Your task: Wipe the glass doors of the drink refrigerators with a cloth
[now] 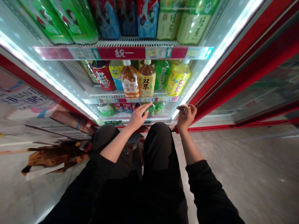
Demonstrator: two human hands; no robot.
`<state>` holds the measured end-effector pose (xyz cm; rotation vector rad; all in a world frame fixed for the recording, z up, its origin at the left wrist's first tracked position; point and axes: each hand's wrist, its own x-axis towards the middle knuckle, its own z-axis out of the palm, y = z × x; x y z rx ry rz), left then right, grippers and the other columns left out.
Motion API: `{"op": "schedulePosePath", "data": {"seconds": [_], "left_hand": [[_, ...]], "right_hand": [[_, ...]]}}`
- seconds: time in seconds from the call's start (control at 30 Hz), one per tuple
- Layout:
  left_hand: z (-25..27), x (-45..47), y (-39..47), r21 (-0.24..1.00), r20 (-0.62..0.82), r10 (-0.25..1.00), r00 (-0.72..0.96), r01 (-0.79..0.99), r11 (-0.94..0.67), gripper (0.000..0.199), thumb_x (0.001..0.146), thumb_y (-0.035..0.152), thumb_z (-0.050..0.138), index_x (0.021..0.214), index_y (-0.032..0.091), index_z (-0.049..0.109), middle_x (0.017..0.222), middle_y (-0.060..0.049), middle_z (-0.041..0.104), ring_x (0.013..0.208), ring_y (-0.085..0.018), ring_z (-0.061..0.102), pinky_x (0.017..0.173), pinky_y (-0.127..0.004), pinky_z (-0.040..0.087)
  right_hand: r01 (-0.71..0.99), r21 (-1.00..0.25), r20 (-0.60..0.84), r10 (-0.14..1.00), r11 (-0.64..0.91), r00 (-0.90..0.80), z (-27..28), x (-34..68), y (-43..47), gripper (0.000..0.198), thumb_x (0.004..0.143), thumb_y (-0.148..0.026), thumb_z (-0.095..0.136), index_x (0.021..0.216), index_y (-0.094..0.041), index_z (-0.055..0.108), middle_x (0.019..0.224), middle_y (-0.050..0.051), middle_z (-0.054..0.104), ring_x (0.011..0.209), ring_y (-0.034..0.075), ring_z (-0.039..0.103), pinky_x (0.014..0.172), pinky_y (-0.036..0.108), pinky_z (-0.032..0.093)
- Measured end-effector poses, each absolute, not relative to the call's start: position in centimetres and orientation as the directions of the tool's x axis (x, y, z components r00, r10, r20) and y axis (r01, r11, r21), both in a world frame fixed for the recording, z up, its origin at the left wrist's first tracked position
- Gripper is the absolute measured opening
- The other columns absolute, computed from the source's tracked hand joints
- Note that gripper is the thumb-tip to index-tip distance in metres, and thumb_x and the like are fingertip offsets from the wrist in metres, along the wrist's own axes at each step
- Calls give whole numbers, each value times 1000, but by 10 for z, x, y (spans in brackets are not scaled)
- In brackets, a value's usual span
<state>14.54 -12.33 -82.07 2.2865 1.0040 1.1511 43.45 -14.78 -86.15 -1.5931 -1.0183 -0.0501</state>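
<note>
My left hand (139, 116) is open and holds nothing. Its outstretched fingers point up and right, by the front edge of the middle shelf (112, 100). On that shelf, just above the fingers, a bottle of tea with a yellow label (146, 81) stands upright beside an orange-brown tea bottle (130, 82). At the right side of the lit cooler, my right hand (187, 118) is closed with bent fingers around something small, dark and shiny that I cannot make out. A yellow bottle (178, 79) stands on the shelf above this hand.
Green bottles (79, 25) and other drinks fill the upper shelf, behind a price strip (130, 53). More drinks stand on the low shelf, including a green bottle (106, 109). A red door frame (233, 74) runs along the right. My knees (158, 137) face the cooler.
</note>
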Motion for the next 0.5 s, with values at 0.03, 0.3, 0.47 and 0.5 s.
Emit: {"op": "schedulePosePath", "data": {"seconds": [0.03, 0.3, 0.47, 0.5], "left_hand": [[-820, 139, -125, 615, 537, 750, 386, 429, -661, 50, 108, 19, 51, 155, 28, 64, 151, -5, 75, 142, -20, 70, 126, -41, 54], [-807, 65, -141, 665, 521, 826, 214, 504, -551, 50, 106, 24, 55, 156, 25, 64, 149, -9, 76, 139, -22, 72, 124, -45, 56], [-793, 46, -144, 690, 518, 844, 142, 513, -510, 52, 105, 27, 55, 157, 23, 61, 152, -11, 73, 143, -22, 69, 126, -47, 54], [-790, 48, -144, 698, 519, 844, 134, 503, -510, 52, 106, 28, 55, 157, 24, 61, 153, -11, 73, 144, -23, 69, 125, -47, 54]], "right_hand": [[632, -770, 553, 587, 89, 592, -857, 428, -148, 22, 89, -4, 70, 94, -24, 75, 126, 13, 58, 118, 23, 61, 103, 41, 54], [661, -707, 626, 657, 251, 420, -829, 372, -145, 17, 95, -14, 66, 104, -23, 77, 128, 11, 62, 123, 25, 61, 110, 45, 55], [640, -669, 667, 686, 378, 292, -813, 333, -136, 11, 99, -21, 67, 100, -26, 77, 124, 10, 66, 118, 23, 63, 105, 42, 59], [632, -658, 673, 696, 410, 249, -809, 326, -136, 11, 100, -21, 67, 100, -27, 77, 124, 9, 67, 118, 23, 64, 105, 42, 60]]}}
